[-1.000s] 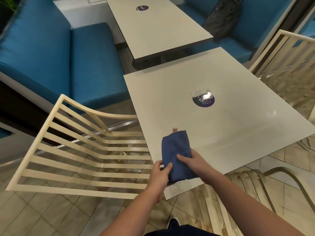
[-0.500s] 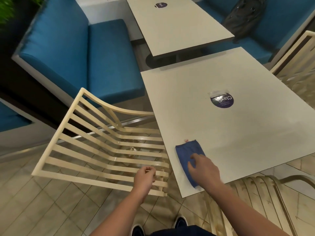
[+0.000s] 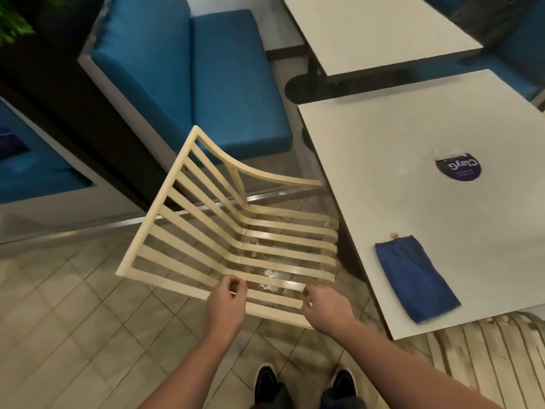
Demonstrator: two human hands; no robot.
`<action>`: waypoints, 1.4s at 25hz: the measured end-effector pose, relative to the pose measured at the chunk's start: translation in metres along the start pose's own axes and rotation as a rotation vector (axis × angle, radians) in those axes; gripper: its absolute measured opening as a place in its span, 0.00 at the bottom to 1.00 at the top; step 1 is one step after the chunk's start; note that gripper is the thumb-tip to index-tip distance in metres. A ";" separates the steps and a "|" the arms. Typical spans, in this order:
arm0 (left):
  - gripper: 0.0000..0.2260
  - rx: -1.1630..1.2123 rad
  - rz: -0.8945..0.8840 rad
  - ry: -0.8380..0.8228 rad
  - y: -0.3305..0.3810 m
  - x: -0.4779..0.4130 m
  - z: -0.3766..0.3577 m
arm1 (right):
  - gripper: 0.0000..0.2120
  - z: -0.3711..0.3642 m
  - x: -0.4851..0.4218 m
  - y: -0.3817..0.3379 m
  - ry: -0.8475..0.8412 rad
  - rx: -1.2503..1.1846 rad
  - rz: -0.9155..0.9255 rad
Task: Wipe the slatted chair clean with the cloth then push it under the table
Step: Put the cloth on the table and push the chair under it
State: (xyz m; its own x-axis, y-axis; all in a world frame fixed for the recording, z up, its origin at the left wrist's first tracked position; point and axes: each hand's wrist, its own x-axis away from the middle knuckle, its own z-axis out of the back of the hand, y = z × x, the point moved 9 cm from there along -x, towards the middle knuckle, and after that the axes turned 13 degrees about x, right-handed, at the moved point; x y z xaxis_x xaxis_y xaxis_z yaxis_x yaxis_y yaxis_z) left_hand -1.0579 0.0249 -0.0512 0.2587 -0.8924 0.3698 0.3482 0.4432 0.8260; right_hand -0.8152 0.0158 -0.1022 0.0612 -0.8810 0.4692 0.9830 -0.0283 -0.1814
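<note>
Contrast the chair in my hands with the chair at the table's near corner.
The held chair stands out beside the table, left hand and right hand gripping its nearest slat; the corner chair sits untouched at the table's near edge. Both are cream and slatted.

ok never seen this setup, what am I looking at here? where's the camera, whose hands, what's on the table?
No machine here: a person works with bare hands. The single camera sits on their head and looks forward and down. That is why the arms come in from the bottom, and the dark shoes are theirs. The left hand and right hand both curl round the near slats of a cream slatted chair, which has wet-looking smears on its seat. To the right is a white table. On it lie a folded blue cloth, held by nobody, and a round purple sticker. Blue bench seats stand behind.
</note>
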 end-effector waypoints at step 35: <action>0.44 -0.770 -0.056 0.234 -0.038 -0.114 0.134 | 0.26 -0.115 -0.107 0.061 -0.345 0.593 0.004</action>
State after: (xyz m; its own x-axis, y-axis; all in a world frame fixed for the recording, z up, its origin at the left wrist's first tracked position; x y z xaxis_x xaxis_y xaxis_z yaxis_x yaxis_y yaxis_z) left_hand -1.2212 0.0984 -0.0676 0.3742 -0.9121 0.1674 0.8677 0.4081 0.2838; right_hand -0.7815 0.0542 -0.2625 0.0196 -0.6768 0.7359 0.9053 0.3244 0.2742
